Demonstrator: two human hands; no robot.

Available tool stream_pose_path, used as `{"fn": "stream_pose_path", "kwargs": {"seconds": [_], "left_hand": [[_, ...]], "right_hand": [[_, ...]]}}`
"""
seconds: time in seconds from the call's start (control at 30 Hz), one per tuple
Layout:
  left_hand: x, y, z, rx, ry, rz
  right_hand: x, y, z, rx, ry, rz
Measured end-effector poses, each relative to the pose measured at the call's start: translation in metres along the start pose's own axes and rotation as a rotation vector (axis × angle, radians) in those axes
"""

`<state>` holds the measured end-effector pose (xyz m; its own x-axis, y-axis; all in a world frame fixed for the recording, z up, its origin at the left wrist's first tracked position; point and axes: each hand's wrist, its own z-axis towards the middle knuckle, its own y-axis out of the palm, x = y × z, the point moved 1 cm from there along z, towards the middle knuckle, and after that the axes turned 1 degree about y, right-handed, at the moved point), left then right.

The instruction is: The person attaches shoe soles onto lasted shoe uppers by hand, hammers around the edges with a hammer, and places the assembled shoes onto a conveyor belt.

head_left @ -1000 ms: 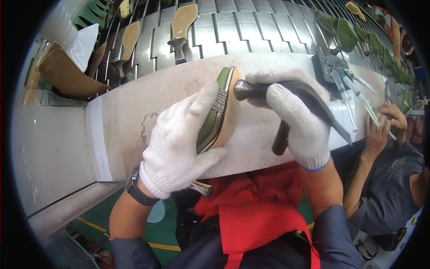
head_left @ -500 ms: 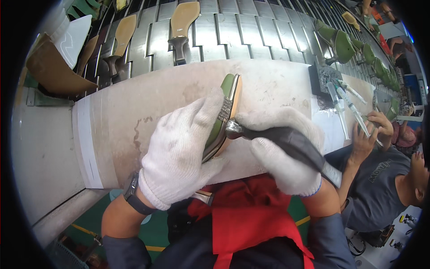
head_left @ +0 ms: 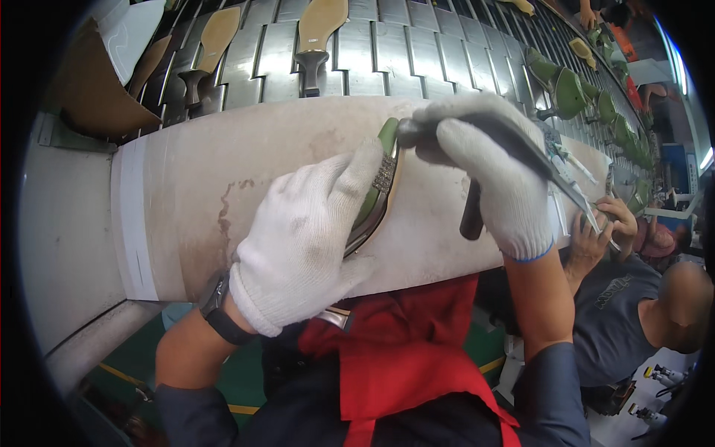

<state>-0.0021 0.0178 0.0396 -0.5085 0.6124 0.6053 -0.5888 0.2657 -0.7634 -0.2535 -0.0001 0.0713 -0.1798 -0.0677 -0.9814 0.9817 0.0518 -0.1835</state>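
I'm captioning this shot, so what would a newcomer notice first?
Mid-picture, the white-gloved left hand grips a green shoe with a glittery band; the right hand holds a hammer beside it. A bright red apron stands out below. Heeled tan soles lie on metal slats at the top.

The gloved left hand [head_left: 305, 223] covers most of the green shoe [head_left: 386, 135]; whether the hammer [head_left: 423, 137] touches it, I cannot tell. At twelve o'clock the top edge crops a tan sole [head_left: 322, 24]. Past three o'clock, a co-worker's head [head_left: 684, 298] (seen sideways) is blurred.
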Motion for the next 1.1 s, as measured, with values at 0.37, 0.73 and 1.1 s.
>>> {"fn": "stream_pose_path", "kwargs": {"seconds": [0.37, 0.73, 1.1], "left_hand": [[-0.008, 0.005, -0.009, 0.054, 0.015, -0.025], [-0.015, -0.003, -0.015, 0.04, 0.019, -0.119], [-0.045, -0.009, -0.027, 0.032, -0.048, -0.298]], "right_hand": [[0.008, 0.056, -0.088, 0.086, -0.466, -0.438], [0.016, 0.082, -0.108, 0.19, -0.478, -0.435], [0.005, 0.086, -0.113, 0.018, -0.338, -0.248]]}}
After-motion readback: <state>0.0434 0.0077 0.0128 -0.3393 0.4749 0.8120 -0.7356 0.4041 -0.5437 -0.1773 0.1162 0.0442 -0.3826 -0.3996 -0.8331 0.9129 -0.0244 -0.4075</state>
